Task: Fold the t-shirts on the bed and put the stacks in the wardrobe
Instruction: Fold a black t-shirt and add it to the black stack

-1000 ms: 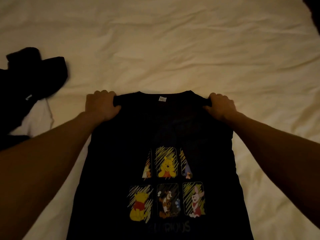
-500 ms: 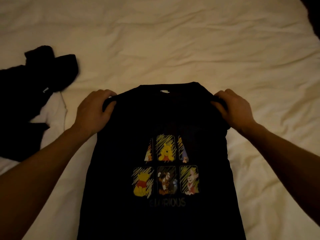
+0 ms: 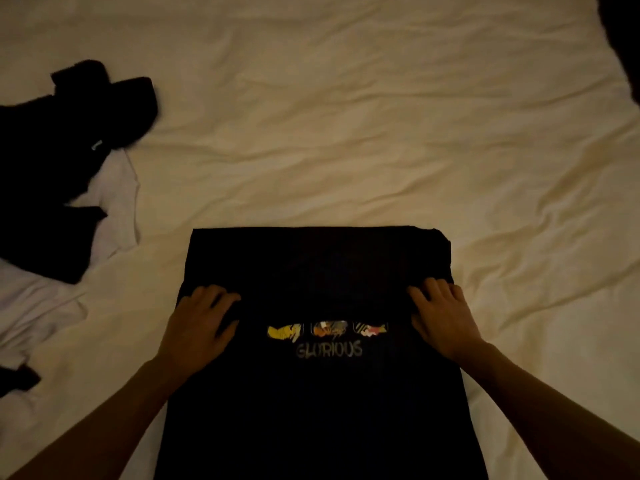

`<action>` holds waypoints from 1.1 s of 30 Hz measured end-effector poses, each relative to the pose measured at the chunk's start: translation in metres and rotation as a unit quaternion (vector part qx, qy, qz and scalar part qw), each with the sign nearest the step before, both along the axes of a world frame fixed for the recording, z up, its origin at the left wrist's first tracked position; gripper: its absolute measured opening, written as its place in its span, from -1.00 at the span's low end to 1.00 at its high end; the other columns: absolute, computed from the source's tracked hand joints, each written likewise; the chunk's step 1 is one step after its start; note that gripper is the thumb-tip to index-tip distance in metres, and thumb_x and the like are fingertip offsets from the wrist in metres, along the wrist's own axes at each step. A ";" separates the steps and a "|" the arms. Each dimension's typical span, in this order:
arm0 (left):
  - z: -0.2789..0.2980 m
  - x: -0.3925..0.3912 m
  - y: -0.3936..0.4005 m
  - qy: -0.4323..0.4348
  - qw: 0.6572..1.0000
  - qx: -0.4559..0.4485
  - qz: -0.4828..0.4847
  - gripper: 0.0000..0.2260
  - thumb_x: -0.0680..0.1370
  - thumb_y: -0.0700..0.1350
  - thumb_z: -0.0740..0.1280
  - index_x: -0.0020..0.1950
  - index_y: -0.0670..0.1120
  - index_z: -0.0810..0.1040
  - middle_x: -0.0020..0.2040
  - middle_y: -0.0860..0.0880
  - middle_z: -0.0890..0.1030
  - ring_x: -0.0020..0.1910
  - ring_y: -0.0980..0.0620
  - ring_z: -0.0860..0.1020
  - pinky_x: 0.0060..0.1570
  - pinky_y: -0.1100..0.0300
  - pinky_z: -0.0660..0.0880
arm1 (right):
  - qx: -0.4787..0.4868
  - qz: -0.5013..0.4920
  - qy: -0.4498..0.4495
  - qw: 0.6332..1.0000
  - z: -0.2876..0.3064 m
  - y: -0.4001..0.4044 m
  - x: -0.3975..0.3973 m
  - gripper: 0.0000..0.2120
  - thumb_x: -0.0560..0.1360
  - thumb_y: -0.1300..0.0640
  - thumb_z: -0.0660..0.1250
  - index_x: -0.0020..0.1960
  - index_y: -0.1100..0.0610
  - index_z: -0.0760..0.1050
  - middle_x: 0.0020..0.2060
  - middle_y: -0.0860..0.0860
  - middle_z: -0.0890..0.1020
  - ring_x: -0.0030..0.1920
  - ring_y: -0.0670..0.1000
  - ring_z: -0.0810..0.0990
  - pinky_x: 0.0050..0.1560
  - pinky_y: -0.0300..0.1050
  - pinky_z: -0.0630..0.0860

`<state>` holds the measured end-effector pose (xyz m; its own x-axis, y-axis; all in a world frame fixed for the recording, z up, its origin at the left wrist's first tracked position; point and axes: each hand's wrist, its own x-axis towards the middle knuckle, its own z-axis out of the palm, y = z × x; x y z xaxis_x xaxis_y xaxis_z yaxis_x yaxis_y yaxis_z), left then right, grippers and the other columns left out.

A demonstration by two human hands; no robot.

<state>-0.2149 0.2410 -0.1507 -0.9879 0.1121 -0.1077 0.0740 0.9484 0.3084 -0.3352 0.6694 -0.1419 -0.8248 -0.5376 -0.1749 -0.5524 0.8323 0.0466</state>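
T-shirt [image 3: 322,403], black with cartoon print and "GLORIOUS" text, lies on bed [image 3: 346,116] right in front of person. Top part is folded down toward the viewer; folded flap covers most of the print, only lower row of pictures and the word show. Fold crease is the far straight edge.

Left hand [image 3: 199,327] rests on flap's left end, fingers curled around the doubled edge, gripping it. Right hand [image 3: 441,318] lies on flap's right end, fingers spread and laid fairly flat on the cloth; looks more like pressing than pinching, lighting too dim to be sure.

Step in hand, as I judge it: laying the top third down and flattening. To do it well: keep both ends of flap level so crease stays straight, smooth outward from the middle to push out air and wrinkles, check far right corner, where a bit of cloth sticks out past the edge. Then bring the hem up or fold again to a compact stack size. Fabric is soft, will slip on the wrinkled sheet, so press before letting go.

Versus earlier frames: then both hands held the shoulders up with collar and label visible and all print panels showing; now collar is out of sight and hands sit lower, nearer the person.

Pile of dark clothes [image 3: 65,140] with white garment [image 3: 114,188] lies at left, well apart, unfolded.
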 end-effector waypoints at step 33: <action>0.012 -0.118 -0.028 -0.007 0.661 0.462 0.591 -0.96 0.51 -0.10 0.47 -0.07 0.02 0.66 0.07 -0.08 0.67 0.05 -0.05 0.63 0.14 0.11 0.57 | -0.505 -0.519 -0.228 0.651 0.021 -0.011 -0.123 -0.75 0.57 0.33 0.24 0.16 0.20 0.61 -0.07 0.09 0.65 -0.14 0.03 0.63 -0.24 -0.22 0.56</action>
